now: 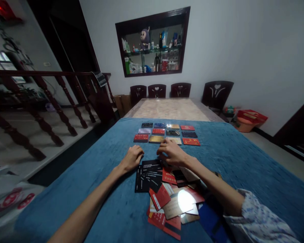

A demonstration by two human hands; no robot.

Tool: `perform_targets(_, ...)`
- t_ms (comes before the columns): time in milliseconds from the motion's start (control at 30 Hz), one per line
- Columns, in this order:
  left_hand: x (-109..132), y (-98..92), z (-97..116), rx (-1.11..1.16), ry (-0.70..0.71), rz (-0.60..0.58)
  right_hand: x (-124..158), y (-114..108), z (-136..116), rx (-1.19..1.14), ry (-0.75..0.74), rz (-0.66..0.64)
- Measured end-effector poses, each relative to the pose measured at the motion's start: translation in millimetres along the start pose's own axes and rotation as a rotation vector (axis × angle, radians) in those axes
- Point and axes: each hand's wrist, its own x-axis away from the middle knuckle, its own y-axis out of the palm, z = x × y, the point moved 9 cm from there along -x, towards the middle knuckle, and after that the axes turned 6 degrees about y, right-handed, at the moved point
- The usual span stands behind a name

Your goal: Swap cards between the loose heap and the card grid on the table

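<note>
On the blue cloth, my left hand (134, 157) rests with its fingers curled in, left of the pile, and no card shows in it. My right hand (174, 152) is over the far edge of the pile, fingers bent and slightly apart; nothing visible is in its grasp. Its knuckles partly cover a pale card (176, 140) in the nearest row. Beside that lie a gold card (156, 139) and a red card (191, 141). Below my hands, loose black cards (148, 180), red cards (160, 196) and a shiny gold card (176, 204) overlap. My right forearm hides part of the pile.
Several cards lie in neat rows beyond my hands, including a dark blue card (189, 134). The blue cloth (111, 199) covers the near part of the table; a marbled tabletop (167, 108) shows beyond. Dark chairs (218, 94) stand around it. A wooden railing (63, 91) runs along the left.
</note>
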Motion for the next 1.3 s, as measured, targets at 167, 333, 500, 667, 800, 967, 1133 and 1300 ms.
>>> perform_targets(167,4,-6.0,22,0.103,0.099,-0.041,5,9,-6,0.007,-0.04,-0.047)
perform_targets(333,11,-8.6,38,0.142,0.16,-0.138,11,15,-12,-0.003,-0.078,-0.086)
perform_targets(500,15,-5.5,40,0.144,0.182,-0.197,15,18,-17,-0.016,-0.077,-0.133)
perform_targets(667,17,-5.1,41,0.142,0.192,-0.228,16,19,-18,-0.013,-0.079,-0.161)
perform_targets(800,18,-6.0,42,0.13,0.181,-0.237,16,20,-19,-0.009,-0.07,-0.168)
perform_targets(967,17,-4.9,43,0.116,0.178,-0.226,15,21,-18,-0.012,-0.059,-0.167)
perform_targets(1133,18,-5.3,45,0.12,0.19,-0.205,15,22,-17,-0.018,-0.062,-0.156)
perform_targets(1300,17,-9.7,49,0.124,0.219,-0.167,14,22,-14,-0.039,-0.046,-0.148)
